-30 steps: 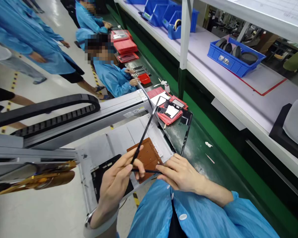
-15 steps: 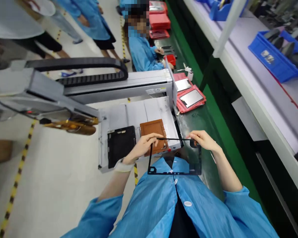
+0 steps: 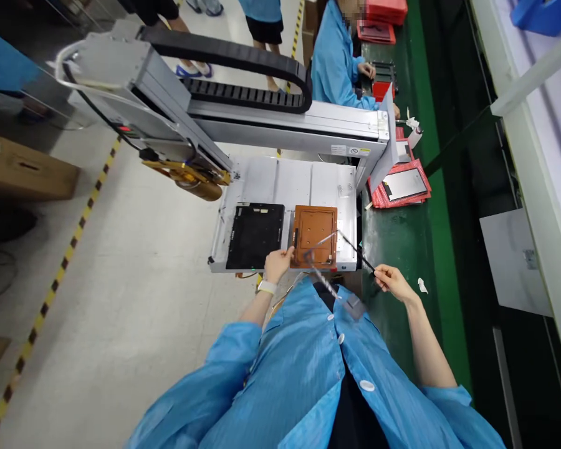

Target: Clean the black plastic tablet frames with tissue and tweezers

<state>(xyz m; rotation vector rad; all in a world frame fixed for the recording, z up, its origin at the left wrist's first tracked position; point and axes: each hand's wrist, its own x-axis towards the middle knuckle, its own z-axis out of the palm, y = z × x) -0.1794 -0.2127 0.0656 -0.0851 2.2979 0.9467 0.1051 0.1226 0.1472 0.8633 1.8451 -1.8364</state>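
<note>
Striped floor tape [image 3: 68,249] runs near a cardboard box [image 3: 28,171].

With the brown plate [image 3: 315,237] as the clock's centre, the right hand [image 3: 389,282] at 4 o'clock pinched a thin, partly blurred black frame [image 3: 359,253]. The left hand [image 3: 277,266] was at the plate's 8 o'clock edge, contact unclear. A black panel [image 3: 255,237] lay at 9 o'clock on the same white machine bed [image 3: 292,181]. Red sleeves [image 3: 381,198] lay at 2 o'clock on the green counter [image 3: 383,234], under a silver-faced panel [image 3: 406,184]. A gantry beam [image 3: 290,128] spanned 12 o'clock.
</note>
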